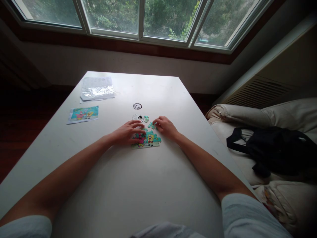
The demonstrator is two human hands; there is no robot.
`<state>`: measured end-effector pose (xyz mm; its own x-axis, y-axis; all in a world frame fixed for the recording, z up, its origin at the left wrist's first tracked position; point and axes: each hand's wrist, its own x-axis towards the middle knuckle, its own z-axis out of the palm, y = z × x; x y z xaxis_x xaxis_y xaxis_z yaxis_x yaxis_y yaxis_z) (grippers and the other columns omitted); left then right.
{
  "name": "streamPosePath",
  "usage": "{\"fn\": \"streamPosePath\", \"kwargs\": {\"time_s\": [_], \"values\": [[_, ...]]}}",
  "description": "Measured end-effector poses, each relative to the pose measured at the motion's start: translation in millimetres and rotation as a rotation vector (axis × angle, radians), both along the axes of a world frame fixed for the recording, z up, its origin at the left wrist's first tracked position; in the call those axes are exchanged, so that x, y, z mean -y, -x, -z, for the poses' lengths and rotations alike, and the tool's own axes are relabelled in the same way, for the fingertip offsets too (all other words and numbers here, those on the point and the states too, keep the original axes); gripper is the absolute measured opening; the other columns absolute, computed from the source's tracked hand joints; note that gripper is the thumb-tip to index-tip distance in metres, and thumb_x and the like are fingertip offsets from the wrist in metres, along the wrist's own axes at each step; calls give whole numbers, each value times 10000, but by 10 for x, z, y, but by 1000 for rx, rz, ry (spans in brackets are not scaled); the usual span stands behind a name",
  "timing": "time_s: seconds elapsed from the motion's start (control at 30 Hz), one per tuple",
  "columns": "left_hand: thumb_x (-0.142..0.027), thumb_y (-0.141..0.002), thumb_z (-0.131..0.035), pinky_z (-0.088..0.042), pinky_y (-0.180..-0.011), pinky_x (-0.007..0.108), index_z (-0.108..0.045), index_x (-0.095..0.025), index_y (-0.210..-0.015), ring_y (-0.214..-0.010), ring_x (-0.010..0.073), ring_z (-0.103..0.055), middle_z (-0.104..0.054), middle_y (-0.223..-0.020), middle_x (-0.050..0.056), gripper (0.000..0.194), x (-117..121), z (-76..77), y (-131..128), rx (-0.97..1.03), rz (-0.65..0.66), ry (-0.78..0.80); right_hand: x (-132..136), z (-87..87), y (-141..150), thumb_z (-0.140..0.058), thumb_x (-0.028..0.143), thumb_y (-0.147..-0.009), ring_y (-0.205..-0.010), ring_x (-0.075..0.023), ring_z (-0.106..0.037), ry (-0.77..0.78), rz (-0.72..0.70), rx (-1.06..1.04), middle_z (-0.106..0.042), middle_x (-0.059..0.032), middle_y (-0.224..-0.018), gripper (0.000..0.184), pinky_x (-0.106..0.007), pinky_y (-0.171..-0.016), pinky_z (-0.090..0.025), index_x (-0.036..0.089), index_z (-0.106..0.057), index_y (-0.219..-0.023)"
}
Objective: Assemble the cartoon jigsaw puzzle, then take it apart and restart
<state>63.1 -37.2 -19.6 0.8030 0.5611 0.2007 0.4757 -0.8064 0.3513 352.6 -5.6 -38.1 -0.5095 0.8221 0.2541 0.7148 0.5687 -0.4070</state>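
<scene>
A small, partly assembled cartoon jigsaw puzzle (150, 140) lies on the white table (128, 185). My left hand (127, 132) lies flat on its left part, fingers stretched out. My right hand (165, 126) rests at the puzzle's upper right edge, its fingertips pinched on a teal puzzle piece (151, 125). Another loose teal piece (146, 118) lies just beyond, next to a small round clear container (137, 117).
A round lid (137, 106) lies further back. A cartoon reference picture (83, 114) and a clear plastic bag on a paper sheet (97, 89) sit at the left. A black bag (274, 150) lies on a cream sofa (247, 115) at the right.
</scene>
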Motion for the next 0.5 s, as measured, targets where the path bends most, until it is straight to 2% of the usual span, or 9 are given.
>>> {"fn": "streamPosePath", "kwargs": {"time_s": [0.23,0.5], "values": [[-534,-936,-631,-345,-1210,503,-666,-364,-1321,-1452,323,-390,-567,-1462,46,422,9,-8,-24,-6,-2,5,-16,40,-9,-612,261,-950,-891,-214,-555,19,54,-62,-615,-54,-893,267,-327,-792,-430,245,-708,-1199],[-542,-936,-629,-338,-1210,506,-672,-365,-1314,-1436,324,-411,-575,-1454,46,420,11,2,-51,6,-6,9,-25,6,34,-629,264,-931,-887,-211,-547,61,71,-35,-585,-43,-862,199,-311,-771,-409,268,-737,-1098]]}}
